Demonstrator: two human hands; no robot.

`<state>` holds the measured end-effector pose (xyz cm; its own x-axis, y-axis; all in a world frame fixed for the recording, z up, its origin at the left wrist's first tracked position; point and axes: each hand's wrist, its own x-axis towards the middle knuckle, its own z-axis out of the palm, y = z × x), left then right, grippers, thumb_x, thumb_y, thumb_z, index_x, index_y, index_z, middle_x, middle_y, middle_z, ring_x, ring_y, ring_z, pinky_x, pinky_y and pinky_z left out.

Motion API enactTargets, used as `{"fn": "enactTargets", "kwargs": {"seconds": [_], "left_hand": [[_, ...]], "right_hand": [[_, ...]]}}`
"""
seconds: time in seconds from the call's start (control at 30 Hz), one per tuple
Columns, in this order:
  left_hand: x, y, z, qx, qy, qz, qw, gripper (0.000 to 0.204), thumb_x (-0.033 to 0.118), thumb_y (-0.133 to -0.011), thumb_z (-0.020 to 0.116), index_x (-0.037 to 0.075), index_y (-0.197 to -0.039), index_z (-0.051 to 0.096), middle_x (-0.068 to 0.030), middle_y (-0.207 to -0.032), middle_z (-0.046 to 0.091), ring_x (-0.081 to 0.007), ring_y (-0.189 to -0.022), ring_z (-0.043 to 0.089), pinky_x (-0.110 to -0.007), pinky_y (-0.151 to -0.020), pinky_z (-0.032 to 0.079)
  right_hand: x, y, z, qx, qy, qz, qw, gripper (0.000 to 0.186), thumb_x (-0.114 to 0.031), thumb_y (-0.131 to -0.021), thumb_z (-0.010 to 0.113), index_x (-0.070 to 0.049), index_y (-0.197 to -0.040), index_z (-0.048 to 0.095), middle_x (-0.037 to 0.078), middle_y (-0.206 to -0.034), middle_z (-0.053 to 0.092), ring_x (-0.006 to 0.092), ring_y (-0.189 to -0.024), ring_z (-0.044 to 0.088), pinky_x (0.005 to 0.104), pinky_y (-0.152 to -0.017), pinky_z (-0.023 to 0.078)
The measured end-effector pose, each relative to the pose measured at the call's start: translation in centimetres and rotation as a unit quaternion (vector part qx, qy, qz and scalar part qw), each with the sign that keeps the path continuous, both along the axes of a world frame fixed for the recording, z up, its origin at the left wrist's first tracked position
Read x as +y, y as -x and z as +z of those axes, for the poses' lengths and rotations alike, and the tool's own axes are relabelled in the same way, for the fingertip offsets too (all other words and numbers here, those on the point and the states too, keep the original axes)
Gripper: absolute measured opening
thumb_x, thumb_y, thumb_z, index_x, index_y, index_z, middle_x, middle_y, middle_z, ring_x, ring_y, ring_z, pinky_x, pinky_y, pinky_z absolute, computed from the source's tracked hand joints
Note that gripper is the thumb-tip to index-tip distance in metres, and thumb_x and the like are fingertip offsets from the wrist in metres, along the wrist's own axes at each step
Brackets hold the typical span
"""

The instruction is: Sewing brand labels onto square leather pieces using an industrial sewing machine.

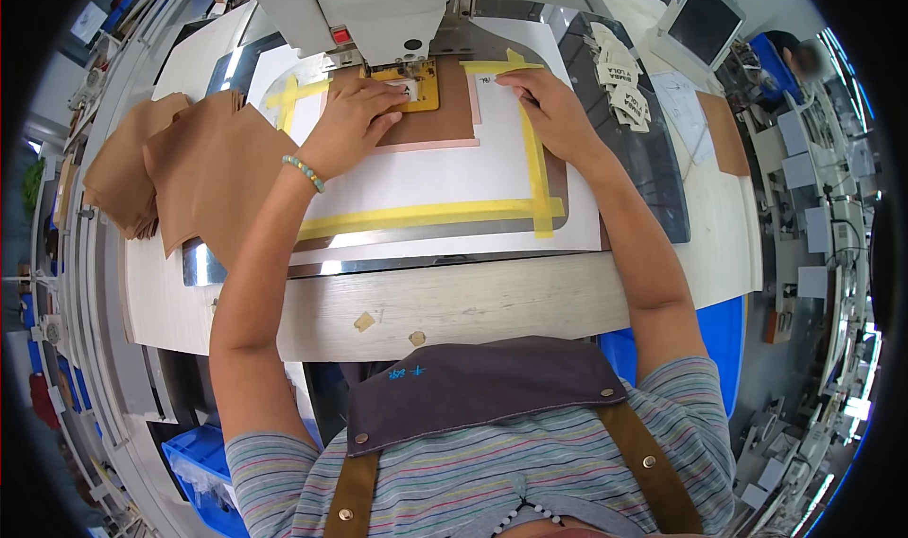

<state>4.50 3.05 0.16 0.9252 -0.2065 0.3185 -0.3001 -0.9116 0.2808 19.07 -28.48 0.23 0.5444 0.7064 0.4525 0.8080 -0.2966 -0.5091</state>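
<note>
My left hand [359, 122] rests with its fingers extended over a small white label [409, 94] in the yellow clamp frame [430, 103] under the grey sewing machine head [388, 8]. Beneath lies a brown piece [435, 131] edged with pink strips, on a white sheet [426, 179] with yellow tape [435, 212]. My right hand [544, 112] is at the sheet's upper right, beside the tape, its fingers curled together at the tips; what, if anything, they hold is hidden.
Brown pieces [213, 169] are stacked at the left. Printed white labels [619, 84] lie on the dark plate at the right, near a monitor [700, 18] and brown sheet [724, 131]. Blue bins [199, 481] are below the table. Another person [785, 60] is at the far right.
</note>
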Motion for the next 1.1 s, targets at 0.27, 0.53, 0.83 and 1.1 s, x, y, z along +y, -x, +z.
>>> {"fn": "enactTargets", "kwargs": {"seconds": [0.27,0.53,0.83,1.1], "left_hand": [[0.2,-1.4,-0.2,-0.019,0.028,-0.004,0.999,0.032,0.017,-0.104,0.06,0.008,-0.133,0.072,-0.0091,-0.143,0.066,-0.0326,-0.134,0.054,-0.045,-0.117,0.041],[1.9,-2.2,-1.4,-0.005,0.096,0.064,0.993,0.034,0.015,-0.103,0.062,0.007,-0.134,0.071,-0.0135,-0.139,0.067,-0.0367,-0.132,0.056,-0.043,-0.112,0.046],[5.0,1.3,-3.5,-0.054,-0.101,0.246,0.963,0.051,0.035,-0.105,0.06,0.002,-0.144,0.06,-0.0198,-0.149,0.059,-0.0413,-0.139,0.052,-0.05,-0.113,0.045],[1.3,1.4,-3.9,-0.093,-0.134,0.24,0.957,0.041,0.023,-0.106,0.059,0.005,-0.142,0.063,-0.0229,-0.151,0.057,-0.0429,-0.14,0.05,-0.047,-0.115,0.045]], "right_hand": [[0.0,0.0,-0.1,-0.005,-0.002,-0.005,1.0,0.032,0.001,-0.101,0.054,-0.006,-0.128,0.07,0.016,-0.125,0.068,0.0318,-0.111,0.066,0.0373,-0.098,0.051],[0.0,0.1,0.3,0.018,-0.004,-0.002,1.0,0.032,0.002,-0.1,0.053,-0.005,-0.126,0.07,0.016,-0.123,0.068,0.0328,-0.109,0.066,0.0374,-0.097,0.051],[0.3,0.6,0.7,0.0,0.004,0.019,1.0,0.036,0.004,-0.097,0.054,-0.006,-0.127,0.07,0.014,-0.122,0.069,0.0321,-0.111,0.065,0.0391,-0.098,0.051],[0.6,0.8,0.3,-0.006,-0.016,0.022,1.0,0.035,0.003,-0.09,0.056,-0.003,-0.121,0.071,0.015,-0.117,0.073,0.0359,-0.111,0.063,0.0449,-0.098,0.051]]}}
